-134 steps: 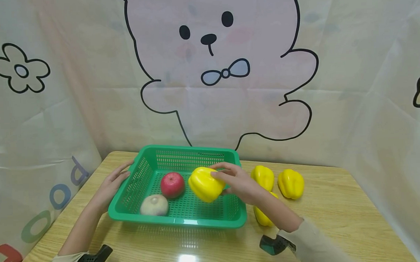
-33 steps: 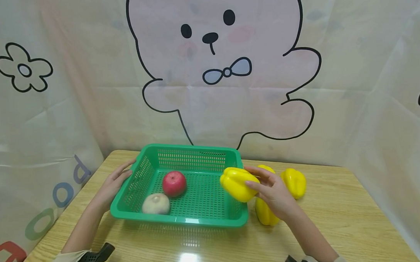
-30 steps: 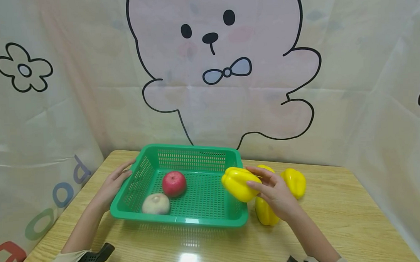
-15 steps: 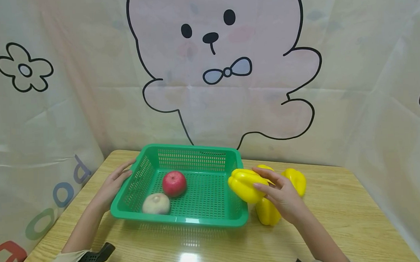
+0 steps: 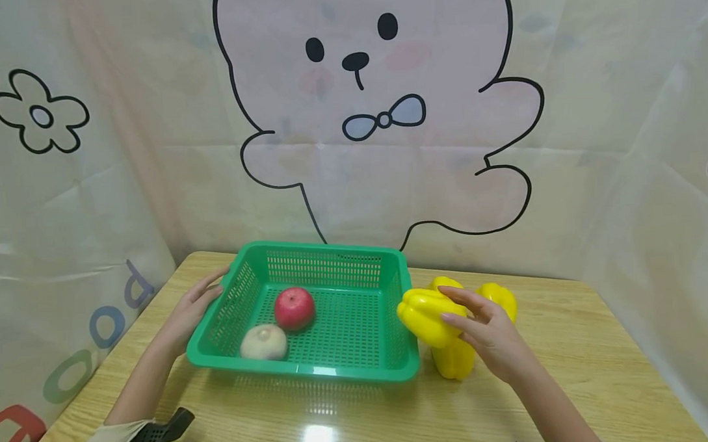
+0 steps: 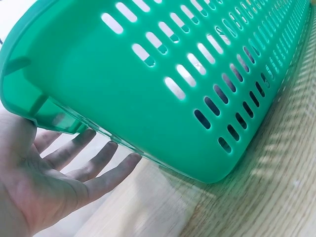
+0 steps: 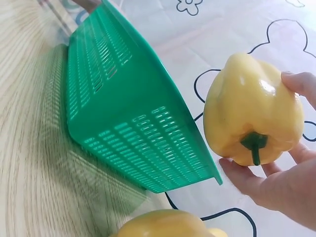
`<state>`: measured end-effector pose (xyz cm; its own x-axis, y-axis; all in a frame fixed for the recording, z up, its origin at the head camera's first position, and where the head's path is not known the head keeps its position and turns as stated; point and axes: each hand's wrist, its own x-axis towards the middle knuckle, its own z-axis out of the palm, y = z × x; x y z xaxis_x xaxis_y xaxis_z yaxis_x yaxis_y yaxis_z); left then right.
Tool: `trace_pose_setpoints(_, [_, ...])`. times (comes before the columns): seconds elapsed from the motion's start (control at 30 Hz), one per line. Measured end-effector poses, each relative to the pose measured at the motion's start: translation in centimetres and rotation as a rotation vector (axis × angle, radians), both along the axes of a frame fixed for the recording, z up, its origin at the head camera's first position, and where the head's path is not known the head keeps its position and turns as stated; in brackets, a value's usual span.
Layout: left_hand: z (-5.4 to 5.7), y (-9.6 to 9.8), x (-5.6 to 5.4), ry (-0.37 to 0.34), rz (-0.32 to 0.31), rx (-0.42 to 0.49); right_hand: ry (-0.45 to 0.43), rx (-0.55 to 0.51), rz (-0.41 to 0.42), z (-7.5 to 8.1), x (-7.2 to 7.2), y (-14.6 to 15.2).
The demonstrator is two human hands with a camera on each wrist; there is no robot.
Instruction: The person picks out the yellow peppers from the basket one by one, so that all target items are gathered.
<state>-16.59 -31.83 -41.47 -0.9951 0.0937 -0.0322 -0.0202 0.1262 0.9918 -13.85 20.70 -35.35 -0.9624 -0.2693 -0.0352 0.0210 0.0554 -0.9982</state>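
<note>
My right hand (image 5: 495, 336) grips a yellow bell pepper (image 5: 429, 317) between thumb and fingers, above the table just outside the right rim of the green basket (image 5: 359, 375). In the right wrist view the held pepper's green stem (image 7: 255, 143) faces the camera. My left hand (image 5: 187, 314) touches the basket's left side. The left wrist view shows its fingers (image 6: 101, 185) extended, tips against the outer wall. Inside the basket lie a red apple-like fruit (image 5: 294, 309) and a whitish round vegetable (image 5: 263, 343) with a small nub on top.
Right of the basket, on the wooden table (image 5: 570, 369), stand a near yellow pepper (image 5: 454, 364), a far pepper (image 5: 446, 282) and a right-hand pepper (image 5: 501, 296), partly hidden by the held pepper and hand. A printed cloth (image 5: 388, 194) hangs behind the table.
My right hand has carried the yellow pepper from above the basket's inside rightward past its right rim, near the other peppers. The left hand stays at the basket's left side.
</note>
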Motion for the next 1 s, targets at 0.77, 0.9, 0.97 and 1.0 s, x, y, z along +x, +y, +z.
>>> trace_pose_setpoints(0.77, [0.0, 0.1, 0.0, 0.003, -0.006, -0.009, 0.087, -0.058, 0.01, -1.2, 0.3, 2.6])
trace_pose_setpoints(0.9, [0.0, 0.0, 0.0, 0.004, -0.007, -0.012, 0.083, -0.067, 0.008, -1.3, 0.4, 2.8])
trace_pose_setpoints(0.97, [0.0, 0.0, 0.0, 0.004, -0.01, -0.01, 0.085, -0.075, 0.012, -1.3, 0.4, 2.9])
trace_pose_setpoints(1.0, [0.0, 0.0, 0.0, 0.004, -0.01, -0.01, 0.086, -0.079, 0.014, -1.3, 0.4, 2.9])
